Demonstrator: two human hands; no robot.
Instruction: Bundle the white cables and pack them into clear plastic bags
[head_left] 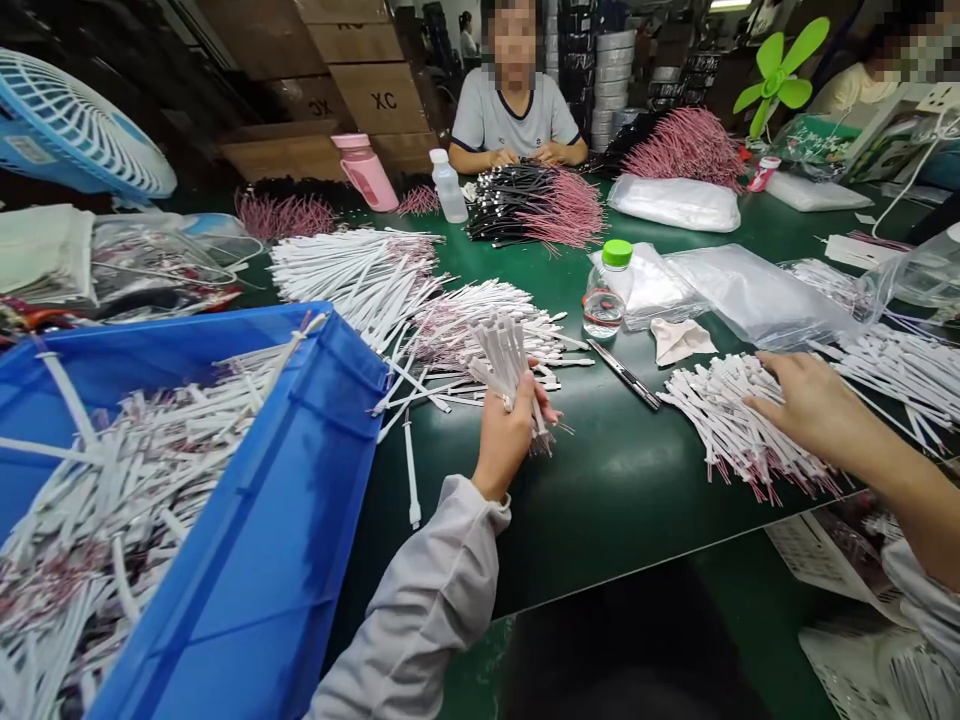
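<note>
Bundle of white cables (501,345): raised above worktop (622,480), back from front edge. Left hand (506,435) closed around bundle's lower part. Right hand (814,400): thumb and fingers spread at cable pile (731,410), near worktop's front edge, right side. Risks: loose grip could let single cables slip from bundle; forearm drag could pull pile over edge; careless reach could strike cutter (624,375). Containers: blue bin (259,560), left, holds tangled white cables; green-capped jar (604,305), contents unclear.

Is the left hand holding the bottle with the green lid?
No, the left hand grips a bunch of white strips, and the green-lidded bottle stands apart on the green table.
</note>
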